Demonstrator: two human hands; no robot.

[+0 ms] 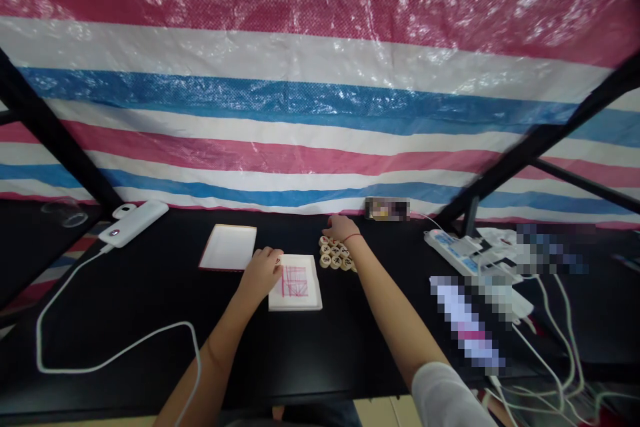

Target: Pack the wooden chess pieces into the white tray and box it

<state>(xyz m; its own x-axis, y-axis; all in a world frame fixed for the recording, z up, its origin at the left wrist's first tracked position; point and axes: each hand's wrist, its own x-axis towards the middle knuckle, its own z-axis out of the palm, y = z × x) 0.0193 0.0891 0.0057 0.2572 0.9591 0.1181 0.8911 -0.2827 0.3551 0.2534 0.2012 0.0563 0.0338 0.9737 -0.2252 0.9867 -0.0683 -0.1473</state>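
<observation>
My left hand (263,268) rests at the upper left corner of a shallow white box tray (314,293), whose inside bears a red hand-drawn grid (295,281). Its fingers are bent together over a small round piece with a dark mark, seemingly a xiangqi piece (278,260). My right hand (341,227), with a red string at the wrist, reaches over the back of a cluster of wooden xiangqi pieces (336,261) lying in rows. Its fingers bend downward, and their tips are hidden, so I cannot tell whether they hold a piece. The right forearm covers part of the cluster's right side.
Left of the tray lies an open white box lid (229,248). A white power bank (135,223) with a cable (115,360) is at far left. On the right are a power strip (453,250), a blurred phone (467,323) and tangled cables. Striped sheeting (300,147) hangs behind.
</observation>
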